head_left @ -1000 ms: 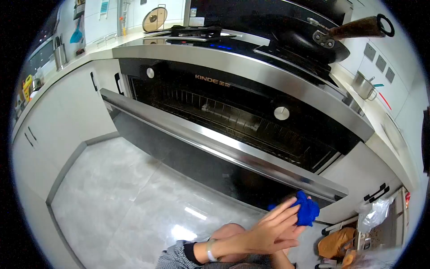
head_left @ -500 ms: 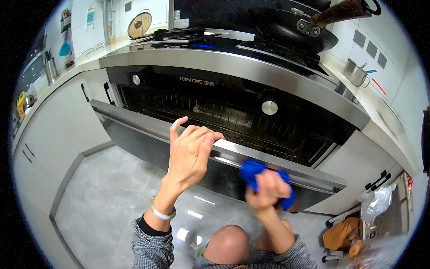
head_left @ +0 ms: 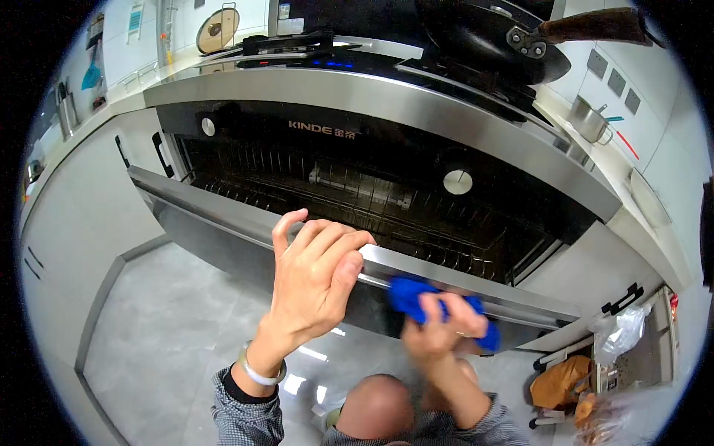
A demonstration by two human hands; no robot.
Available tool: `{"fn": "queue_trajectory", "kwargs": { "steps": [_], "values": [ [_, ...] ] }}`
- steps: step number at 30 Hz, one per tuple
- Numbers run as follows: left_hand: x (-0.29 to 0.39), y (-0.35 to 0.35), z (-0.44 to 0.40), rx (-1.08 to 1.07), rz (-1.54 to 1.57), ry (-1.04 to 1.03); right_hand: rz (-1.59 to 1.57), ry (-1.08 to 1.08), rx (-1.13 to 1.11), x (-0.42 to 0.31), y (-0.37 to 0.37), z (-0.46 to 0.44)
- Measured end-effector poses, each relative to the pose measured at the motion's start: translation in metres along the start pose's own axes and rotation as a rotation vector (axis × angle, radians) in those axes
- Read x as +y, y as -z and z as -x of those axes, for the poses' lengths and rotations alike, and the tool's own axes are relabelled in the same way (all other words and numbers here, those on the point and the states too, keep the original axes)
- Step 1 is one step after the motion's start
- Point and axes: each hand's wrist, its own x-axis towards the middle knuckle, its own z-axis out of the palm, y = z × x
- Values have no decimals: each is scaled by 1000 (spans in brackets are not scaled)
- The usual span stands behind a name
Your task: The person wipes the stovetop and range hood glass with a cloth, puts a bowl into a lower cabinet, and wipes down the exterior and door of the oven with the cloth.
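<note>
A wide steel-and-black-glass oven door (head_left: pixel 204 207) stands tilted out from the built-in oven, and wire racks (head_left: pixel 357 195) show in the dark opening behind it. My left hand (head_left: pixel 316 279) has its fingers hooked over the door's top edge, near the middle. To the right of it, my right hand (head_left: pixel 440 331) is closed on a bunched blue cloth (head_left: pixel 409 296), which lies against the upper front of the door, just below the steel edge. Motion blurs the right hand somewhat.
Above the oven is a gas hob with a dark wok (head_left: pixel 491 44), its wooden handle pointing right. A steel pot (head_left: pixel 587 119) stands on the right counter. At lower right is a cart (head_left: pixel 658 327) with plastic and a brown bag (head_left: pixel 561 383). My knees are close below the door.
The view has shifted a little. My right hand and the blue cloth have moved slightly left along the door front. My left hand keeps its hold on the top edge.
</note>
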Motion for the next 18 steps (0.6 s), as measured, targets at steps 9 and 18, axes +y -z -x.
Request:
{"fn": "queue_trajectory", "kwargs": {
  "steps": [9,18],
  "values": [
    [0,4,1,-28,-17,-19,-36,-34,-56,12,29,-11],
    [5,5,2,-43,-25,1,-41,-7,-37,-69,-20,-24]
  ]
}}
